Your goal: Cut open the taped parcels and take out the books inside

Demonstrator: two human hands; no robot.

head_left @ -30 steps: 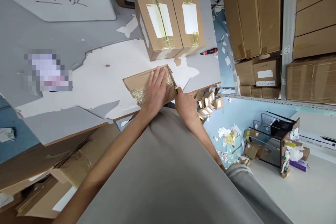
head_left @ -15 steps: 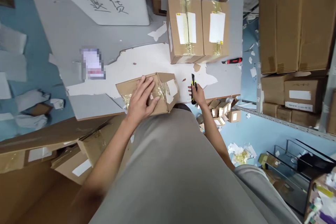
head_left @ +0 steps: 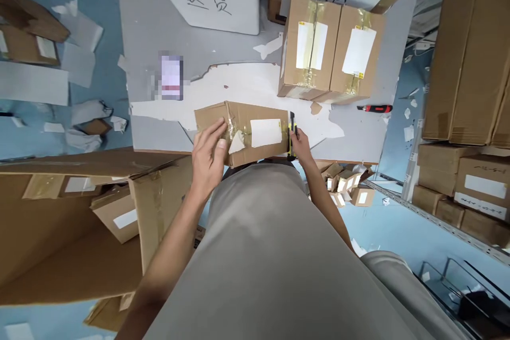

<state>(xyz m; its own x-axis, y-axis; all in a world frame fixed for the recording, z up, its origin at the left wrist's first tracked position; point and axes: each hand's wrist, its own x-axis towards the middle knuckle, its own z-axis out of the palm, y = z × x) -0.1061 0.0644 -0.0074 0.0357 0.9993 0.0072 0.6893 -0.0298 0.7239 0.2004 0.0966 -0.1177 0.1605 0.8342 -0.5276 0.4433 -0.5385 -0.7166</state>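
Observation:
A brown cardboard box [head_left: 263,109] lies at the table's near edge, with a white label and a torn paper patch on its side. My left hand [head_left: 209,156] holds its left end, fingers bent over the taped corner and the thumb along the side. My right hand [head_left: 302,146] is closed round a black and yellow utility knife [head_left: 292,135]. The knife stands at the box's right end; whether its blade touches the cardboard I cannot tell.
Two taped cartons [head_left: 311,45] stand side by side behind the box. A red and black utility knife [head_left: 376,109] lies to their right. A white foam bin [head_left: 223,8] and a blurred phone-like rectangle [head_left: 171,77] are further left. A large open carton [head_left: 149,212] stands below left.
The box has turned, so its labelled long side faces up toward me. My left hand has shifted to its left end. The knife in my right hand is now against or beside the right end.

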